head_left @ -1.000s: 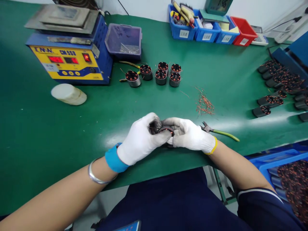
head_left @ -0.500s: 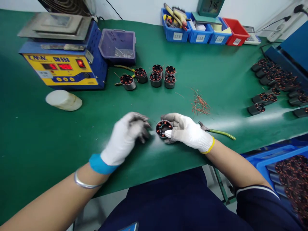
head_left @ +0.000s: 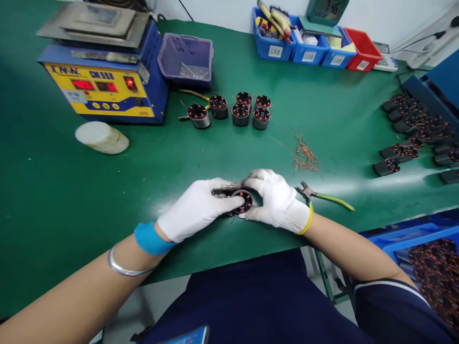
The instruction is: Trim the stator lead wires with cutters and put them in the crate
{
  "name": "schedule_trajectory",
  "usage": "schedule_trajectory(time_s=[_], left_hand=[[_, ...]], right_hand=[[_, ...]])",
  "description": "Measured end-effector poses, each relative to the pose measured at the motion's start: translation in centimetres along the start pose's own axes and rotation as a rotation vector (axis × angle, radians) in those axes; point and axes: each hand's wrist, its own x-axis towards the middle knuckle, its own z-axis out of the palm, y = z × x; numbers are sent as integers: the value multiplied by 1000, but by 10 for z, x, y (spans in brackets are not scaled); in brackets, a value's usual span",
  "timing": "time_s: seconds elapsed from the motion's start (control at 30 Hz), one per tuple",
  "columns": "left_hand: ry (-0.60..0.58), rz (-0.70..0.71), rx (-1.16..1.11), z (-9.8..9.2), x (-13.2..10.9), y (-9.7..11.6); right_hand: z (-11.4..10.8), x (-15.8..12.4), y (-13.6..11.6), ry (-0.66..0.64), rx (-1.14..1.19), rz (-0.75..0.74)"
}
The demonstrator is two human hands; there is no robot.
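Both my hands wear white gloves and meet over a small round motor stator with copper windings, near the front edge of the green table. My left hand has its fingers closed on the stator's left side. My right hand wraps round its right side. The stator's open face with the red-brown coils points up towards me. Its lower half is hidden by my fingers.
Several finished stators stand in a group at mid-table. A pile of cut copper wire bits and green-handled cutters lie to the right. A blue-yellow machine, a white roll, bins and more stators ring the table.
Half a second ago my left hand was off the stator, to its left; it has come back and closed on it. My right hand kept hold throughout.
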Motion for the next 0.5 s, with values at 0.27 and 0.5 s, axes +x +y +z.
schedule_trajectory(time_s=[0.27, 0.5], left_hand=[[154, 185, 111, 3, 8, -6], [593, 165, -456, -7, 33, -7]], right_hand=[[8, 6, 2, 19, -40, -29], [6, 5, 1, 16, -7, -66]])
